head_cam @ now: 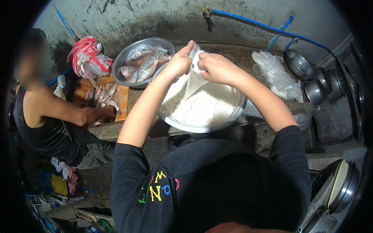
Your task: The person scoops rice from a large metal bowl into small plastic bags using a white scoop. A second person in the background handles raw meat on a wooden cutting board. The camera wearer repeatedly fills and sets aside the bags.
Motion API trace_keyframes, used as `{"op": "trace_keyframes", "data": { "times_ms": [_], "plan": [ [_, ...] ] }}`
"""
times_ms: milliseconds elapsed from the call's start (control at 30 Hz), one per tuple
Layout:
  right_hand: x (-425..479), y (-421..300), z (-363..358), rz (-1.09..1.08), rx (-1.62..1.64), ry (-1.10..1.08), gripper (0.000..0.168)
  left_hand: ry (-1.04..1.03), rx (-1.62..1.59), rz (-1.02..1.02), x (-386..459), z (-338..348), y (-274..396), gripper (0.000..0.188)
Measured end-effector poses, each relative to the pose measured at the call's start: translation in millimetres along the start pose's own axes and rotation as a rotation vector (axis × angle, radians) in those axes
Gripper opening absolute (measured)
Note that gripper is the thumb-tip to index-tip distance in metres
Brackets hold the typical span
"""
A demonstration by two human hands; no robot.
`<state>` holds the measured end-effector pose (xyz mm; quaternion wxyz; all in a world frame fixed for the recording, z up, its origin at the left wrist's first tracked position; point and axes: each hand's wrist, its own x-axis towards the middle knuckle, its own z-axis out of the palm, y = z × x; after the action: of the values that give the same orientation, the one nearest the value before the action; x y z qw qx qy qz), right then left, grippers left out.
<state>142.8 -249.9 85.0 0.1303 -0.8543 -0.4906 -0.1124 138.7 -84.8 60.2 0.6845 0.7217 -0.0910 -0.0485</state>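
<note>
Both hands pinch a small clear plastic bag (195, 83) near its top, over a wide basin. My left hand (182, 62) grips one side with the thumb pointing up. My right hand (215, 66) has its fingers curled around the other side, where white material shows at the bag's mouth. The bag hangs down in a point that reaches toward the white powder or grain (204, 106) filling the basin (201, 128). What exactly the basin's contents are is hard to tell in the glare. A metal bowl (116, 65) of whole fish (148, 66) stands just left of my left forearm.
At the left, another person's hand (109, 113) is at several fish (102, 96) on a wooden board (123, 100). A red-and-white plastic bag (87, 59) lies behind. On the right are a heap of clear plastic bags (276, 75) and metal pots (314, 90). Blue pipes (253, 24) run along the wall.
</note>
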Motion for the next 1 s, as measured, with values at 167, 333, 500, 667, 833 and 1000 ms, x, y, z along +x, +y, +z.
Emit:
{"op": "trace_keyframes", "data": {
  "times_ms": [167,333,500,667,833,1000],
  "plan": [
    [-4.4,1.1,0.5,-0.012,0.047,0.031,0.013,0.001,-0.119,0.007,-4.0,0.3,4.4,0.071],
    [-5.8,-0.3,2.4,0.001,0.055,0.126,0.016,-0.056,-0.141,-0.065,-4.7,-4.9,9.4,0.071],
    [-21.2,-1.2,-18.4,0.164,0.311,0.291,0.016,-0.022,-0.231,-0.068,-12.9,-13.0,13.9,0.072],
    [-53.7,22.1,-7.3,0.524,1.309,0.881,0.017,-0.005,-0.274,-0.023,-16.8,-16.3,11.0,0.071],
    [-115.5,39.1,49.2,1.021,1.14,0.644,0.022,-0.02,-0.34,-0.047,-20.6,-18.9,11.0,0.069],
    [-138.4,16.1,113.1,0.517,0.342,0.207,0.02,-0.066,-0.378,-0.043,-19.5,-20.4,10.4,0.068]
  ]
}}
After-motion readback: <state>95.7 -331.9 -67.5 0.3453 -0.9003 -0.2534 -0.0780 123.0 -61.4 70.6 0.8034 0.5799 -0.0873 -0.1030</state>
